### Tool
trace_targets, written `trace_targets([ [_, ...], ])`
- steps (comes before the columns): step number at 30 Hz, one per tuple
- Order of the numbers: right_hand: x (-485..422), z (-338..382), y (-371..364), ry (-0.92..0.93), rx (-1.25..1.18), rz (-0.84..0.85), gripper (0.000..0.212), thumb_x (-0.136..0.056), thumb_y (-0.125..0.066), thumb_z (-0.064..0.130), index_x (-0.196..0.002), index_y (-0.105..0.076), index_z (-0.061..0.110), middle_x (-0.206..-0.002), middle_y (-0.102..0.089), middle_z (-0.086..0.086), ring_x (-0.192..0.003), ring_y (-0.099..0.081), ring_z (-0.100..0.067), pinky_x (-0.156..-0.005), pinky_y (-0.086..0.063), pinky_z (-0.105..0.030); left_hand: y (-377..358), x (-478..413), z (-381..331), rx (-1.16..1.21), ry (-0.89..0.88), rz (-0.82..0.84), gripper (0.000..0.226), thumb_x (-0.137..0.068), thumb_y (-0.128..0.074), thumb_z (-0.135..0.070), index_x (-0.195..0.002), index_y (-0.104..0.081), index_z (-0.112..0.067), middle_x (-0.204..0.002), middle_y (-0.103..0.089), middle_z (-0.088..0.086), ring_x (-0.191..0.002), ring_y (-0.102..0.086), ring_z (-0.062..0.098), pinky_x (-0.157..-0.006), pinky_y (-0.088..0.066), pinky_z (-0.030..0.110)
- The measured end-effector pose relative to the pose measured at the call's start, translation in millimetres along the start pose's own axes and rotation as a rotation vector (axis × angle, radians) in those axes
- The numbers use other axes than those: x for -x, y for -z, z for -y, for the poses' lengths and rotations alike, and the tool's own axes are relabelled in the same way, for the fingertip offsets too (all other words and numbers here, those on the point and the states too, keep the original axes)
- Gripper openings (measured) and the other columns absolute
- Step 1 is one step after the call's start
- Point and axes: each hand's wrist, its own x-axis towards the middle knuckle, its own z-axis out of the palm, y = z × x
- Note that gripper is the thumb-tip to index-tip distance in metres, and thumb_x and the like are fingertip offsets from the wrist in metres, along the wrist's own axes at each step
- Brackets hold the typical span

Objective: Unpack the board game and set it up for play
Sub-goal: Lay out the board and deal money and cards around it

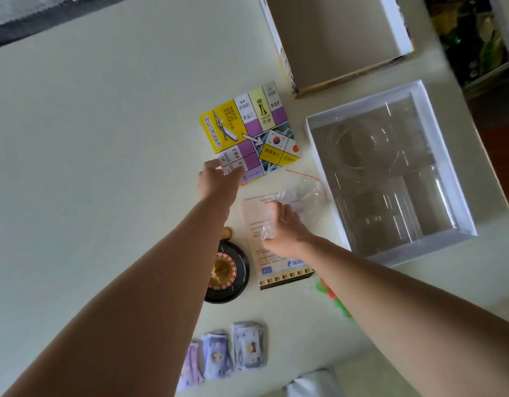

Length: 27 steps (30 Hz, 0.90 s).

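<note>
The folded game board [249,130], yellow and purple with a plane picture, lies at the table's middle. My left hand [217,179] reaches to its near left corner with fingers on the board's edge. My right hand [285,227] grips a crumpled clear plastic bag [299,193] over the pale instruction sheet [262,242]. A black roulette wheel [226,272] with a gold centre sits by my left forearm. Stacks of paper money [233,351] lie near the table's front edge.
The box base [448,156] with a clear plastic insert stands to the right. The upturned box lid [333,38] lies at the back. Green and orange small pieces [333,296] show under my right forearm. A gold coin [227,232] lies by the wheel.
</note>
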Motion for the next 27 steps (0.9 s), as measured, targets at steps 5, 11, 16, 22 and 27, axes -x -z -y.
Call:
trace_targets([
  [5,-5,3,6,-0.061,-0.077,0.071,0.079,-0.080,-0.063,0.027,-0.141,-0.016,0.013,-0.139,-0.026,-0.011,-0.132,-0.026,-0.031,-0.108,-0.032,-0.043,-3,3,-5,-0.024,-0.012,-0.053,0.008,-0.087,-0.060,-0.017,-0.095,-0.060,-0.013,-0.070,-0.054,-0.005,-0.060,-0.049,0.012,-0.048,-0.035,0.021],
  [11,2,10,29,-0.038,-0.281,-0.109,0.043,-0.088,-0.052,0.020,-0.130,-0.051,0.008,-0.124,-0.060,-0.012,-0.108,-0.060,-0.026,-0.092,-0.049,-0.035,28,20,-11,0.164,-0.110,0.006,0.007,-0.093,-0.054,-0.019,-0.099,-0.052,-0.015,-0.078,-0.054,-0.006,-0.067,-0.049,0.012,-0.058,-0.041,0.024],
  [16,20,65,42,-0.132,-0.906,-0.120,0.030,-0.096,-0.047,0.021,-0.116,-0.056,0.001,-0.081,-0.064,-0.008,-0.064,-0.061,-0.018,-0.055,-0.044,-0.024,78,37,-14,0.522,-0.094,0.111,0.012,-0.096,-0.054,-0.016,-0.106,-0.056,-0.021,-0.105,-0.065,-0.002,-0.096,-0.062,0.013,-0.091,-0.053,0.042],
  [22,53,150,15,-0.073,-1.183,0.105,0.056,-0.101,-0.028,0.050,-0.119,-0.057,0.005,-0.108,-0.067,-0.016,-0.091,-0.066,-0.025,-0.074,-0.050,-0.032,170,52,6,0.844,-0.109,0.114,0.027,-0.098,-0.049,-0.010,-0.124,-0.052,-0.017,-0.117,-0.065,0.006,-0.105,-0.065,0.023,-0.093,-0.052,0.045],
  [27,72,235,-29,0.008,-1.392,0.122,0.062,-0.097,-0.032,0.058,-0.125,-0.051,0.005,-0.120,-0.063,-0.016,-0.100,-0.064,-0.026,-0.086,-0.050,-0.039,258,60,54,1.012,-0.076,0.147,0.025,-0.098,-0.045,-0.007,-0.121,-0.055,-0.012,-0.099,-0.068,0.008,-0.089,-0.068,0.026,-0.090,-0.053,0.049],
])
